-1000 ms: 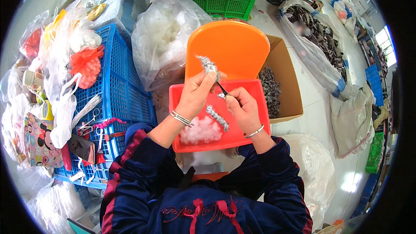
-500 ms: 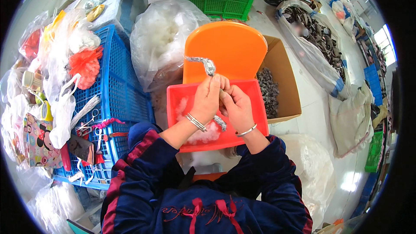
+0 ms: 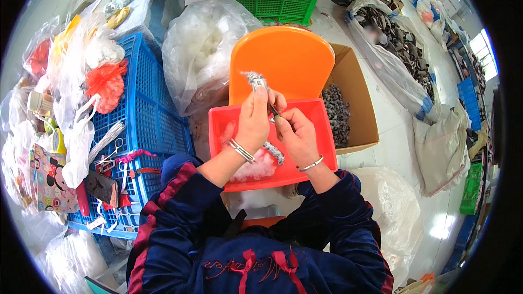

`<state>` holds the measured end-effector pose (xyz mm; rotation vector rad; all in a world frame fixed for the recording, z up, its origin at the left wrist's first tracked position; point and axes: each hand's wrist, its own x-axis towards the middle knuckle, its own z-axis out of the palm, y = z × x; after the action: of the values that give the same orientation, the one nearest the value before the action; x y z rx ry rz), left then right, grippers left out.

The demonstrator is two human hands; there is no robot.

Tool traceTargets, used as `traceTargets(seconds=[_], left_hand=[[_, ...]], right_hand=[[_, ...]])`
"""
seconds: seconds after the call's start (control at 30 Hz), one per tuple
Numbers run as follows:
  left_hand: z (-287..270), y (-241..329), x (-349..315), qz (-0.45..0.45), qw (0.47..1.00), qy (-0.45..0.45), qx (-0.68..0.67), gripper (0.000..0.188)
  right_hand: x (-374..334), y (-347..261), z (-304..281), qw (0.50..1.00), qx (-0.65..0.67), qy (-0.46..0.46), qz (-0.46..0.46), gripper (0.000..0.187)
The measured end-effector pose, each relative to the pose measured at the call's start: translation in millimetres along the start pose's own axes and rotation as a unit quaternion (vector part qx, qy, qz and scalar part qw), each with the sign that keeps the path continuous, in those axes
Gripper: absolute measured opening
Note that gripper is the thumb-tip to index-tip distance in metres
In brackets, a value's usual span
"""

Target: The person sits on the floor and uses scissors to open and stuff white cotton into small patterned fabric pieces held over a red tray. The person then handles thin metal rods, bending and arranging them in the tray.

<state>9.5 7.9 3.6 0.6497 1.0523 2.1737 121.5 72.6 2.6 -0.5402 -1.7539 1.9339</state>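
My left hand (image 3: 255,118) is closed on a grey-and-white fuzzy knitted piece (image 3: 257,80), whose upper end sticks out past the fingers. In a pinch, my right hand (image 3: 297,135) holds a thin dark tool (image 3: 273,110), its far end against my left fingers; its exact kind is too small to make out. Both hands are above a red plastic tray (image 3: 216,130). Inside the tray lie a tuft of white stuffing (image 3: 257,167) and a second grey knitted piece (image 3: 274,153), near my left wrist.
Beyond the tray stands an orange chair back (image 3: 283,62). Left are a clear bag of stuffing (image 3: 204,49) and a blue crate (image 3: 150,114) with scissors (image 3: 111,151) on it. A cardboard box (image 3: 359,103) of grey pieces stands right. A green crate (image 3: 272,0) stands behind.
My right hand has drawn slightly apart from the left, so the dark tool now shows between them. My left hand has tilted, and less of the knitted piece sticks out above it.
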Motion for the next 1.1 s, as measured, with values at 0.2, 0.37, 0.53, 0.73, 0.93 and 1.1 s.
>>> traceTargets(seconds=[0.2, 0.37, 0.53, 0.73, 0.93, 1.1], left_hand=[[13.3, -13.0, -12.3, 0.002, 0.996, 0.041, 0.076, 0.033], [1.7, -2.9, -4.3, -0.057, 0.997, -0.025, 0.052, 0.034], [0.0, 18.7, 7.3, -0.075, 0.995, -0.003, 0.066, 0.041], [0.7, 5.0, 4.6, -0.020, 0.999, 0.008, 0.047, 0.036], [6.8, -5.1, -0.6, 0.032, 0.996, 0.036, 0.081, 0.039], [5.1, -8.6, -5.3, 0.015, 0.993, 0.050, 0.104, 0.040]], right_hand=[[-0.9, -11.8, 13.0, 0.993, 0.103, 0.021, 0.058, 0.009], [6.0, -3.6, -1.5, 0.998, 0.053, 0.000, 0.030, 0.008], [4.1, 2.5, -10.7, 1.000, -0.025, 0.010, 0.000, 0.008], [1.5, 3.1, -2.5, 0.999, -0.043, 0.001, -0.018, 0.012], [-1.6, 3.7, 5.1, 0.999, 0.031, 0.011, 0.037, 0.013], [-5.7, -1.4, 9.2, 0.991, 0.100, 0.002, 0.087, 0.014]])
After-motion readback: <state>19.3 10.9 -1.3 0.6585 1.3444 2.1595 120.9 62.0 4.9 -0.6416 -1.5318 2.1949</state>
